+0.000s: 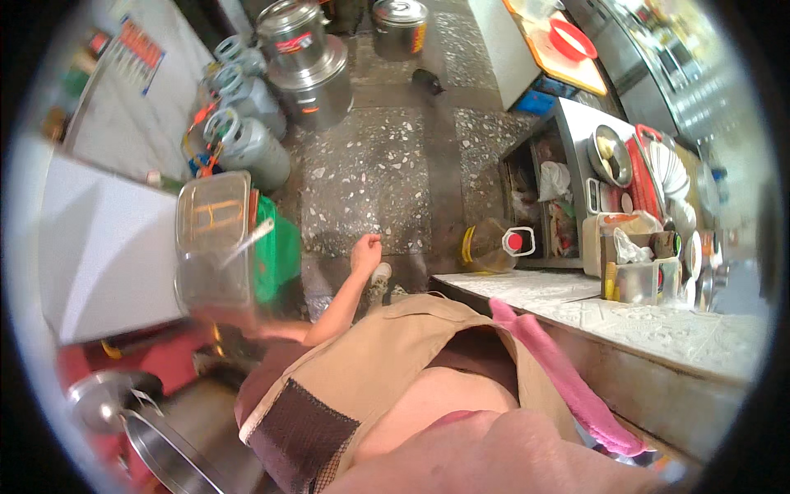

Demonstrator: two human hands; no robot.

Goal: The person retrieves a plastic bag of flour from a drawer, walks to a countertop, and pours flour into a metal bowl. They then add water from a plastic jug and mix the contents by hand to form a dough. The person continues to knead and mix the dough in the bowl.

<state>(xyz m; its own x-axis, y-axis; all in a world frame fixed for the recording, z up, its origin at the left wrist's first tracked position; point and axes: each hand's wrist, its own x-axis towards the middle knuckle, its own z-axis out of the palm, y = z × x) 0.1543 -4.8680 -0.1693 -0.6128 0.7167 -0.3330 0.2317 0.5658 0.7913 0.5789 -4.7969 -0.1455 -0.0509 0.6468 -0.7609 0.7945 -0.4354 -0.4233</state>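
Note:
My left hand (367, 252) hangs low in front of me over the terrazzo floor (370, 167). Its fingers are curled in, and I see nothing between them. Just below it a shoe (382, 272) shows on the floor. To the left of the hand stands a green plastic container (276, 256) with a clear plastic box (213, 278) beside it. A large clear plastic jug (490, 247) with a red cap stands on the floor to the right. My right hand is out of view. A pink cloth (568, 376) lies along the counter edge beside my tan apron (395, 346).
Grey gas cylinders (247, 145) line the left side, near stacked steel pots (318, 86). Another lidded pot (400, 31) stands ahead. On the right are a white-topped counter (673, 333), an open-fronted cabinet (543, 185), a steel bowl (608, 154) and a red basin (571, 40).

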